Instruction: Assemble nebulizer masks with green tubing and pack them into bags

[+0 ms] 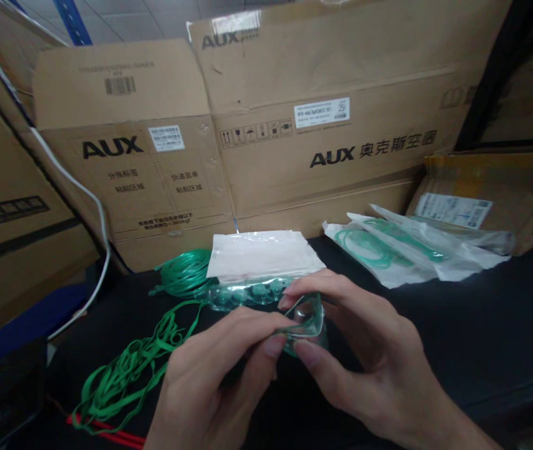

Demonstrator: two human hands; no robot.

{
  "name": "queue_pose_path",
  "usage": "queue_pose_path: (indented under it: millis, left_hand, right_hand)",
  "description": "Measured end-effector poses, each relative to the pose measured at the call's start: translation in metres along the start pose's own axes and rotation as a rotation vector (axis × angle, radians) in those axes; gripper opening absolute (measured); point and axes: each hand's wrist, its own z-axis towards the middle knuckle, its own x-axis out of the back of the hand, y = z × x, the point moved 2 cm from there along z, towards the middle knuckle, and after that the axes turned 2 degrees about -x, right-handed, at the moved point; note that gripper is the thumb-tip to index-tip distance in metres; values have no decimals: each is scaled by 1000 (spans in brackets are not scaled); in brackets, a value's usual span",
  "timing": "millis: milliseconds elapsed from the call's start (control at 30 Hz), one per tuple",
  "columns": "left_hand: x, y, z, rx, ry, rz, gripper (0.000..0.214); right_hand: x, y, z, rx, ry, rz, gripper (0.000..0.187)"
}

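A small clear, green-tinted plastic oxygen mask [312,325] is between my two hands, its open rim facing up toward me. My left hand [229,369] pinches the near left edge of the mask between thumb and index finger. Curled around the right side, my right hand [369,350] has its thumb at the near edge and its fingers on the far edge. The fingers hide part of the mask. Just beyond lies a row of nested clear green masks [242,294]. Flat green elastic straps [139,362] lie tangled left of my left hand.
Behind the masks is a stack of white pouches [264,253], with coiled green tubing [184,272] beside it. Filled pouches [383,247] with green tubing lie at the right. Large cardboard boxes [266,150] wall the back of the black tabletop [491,337]. A white cable [100,219] hangs at left.
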Motion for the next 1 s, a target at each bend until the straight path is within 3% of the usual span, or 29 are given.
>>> queue_pose_path:
  millis: [433, 533, 733, 1000]
  left_hand:
    - [-4, -6, -5, -2, 65, 53, 21]
    - [-4, -11, -2, 57, 73, -8, 18]
    - [-5, -18, 2, 89, 61, -210, 6]
    - [-1, -25, 1, -82, 36, -237, 14]
  right_hand:
    - [-9, 4, -3, -226, -31, 209, 20]
    - [-8, 11, -2, -172, -33, 142, 22]
    - [-5, 19, 3, 89, -65, 23, 27]
    - [8, 10, 8, -1, -281, 191, 28]
